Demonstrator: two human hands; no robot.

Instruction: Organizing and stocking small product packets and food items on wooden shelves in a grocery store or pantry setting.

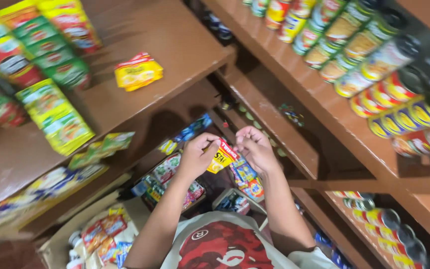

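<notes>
Two hands meet over a lower wooden shelf (269, 119) near its front edge: the left hand (195, 154) and right hand (256, 147) both pinch a small yellow-and-red sachet (221, 157) between closed fingertips. Loose yellow packets (138, 72) lie mid-shelf on the upper left shelf; labelled cans (374, 55) line the right shelf.
</notes>
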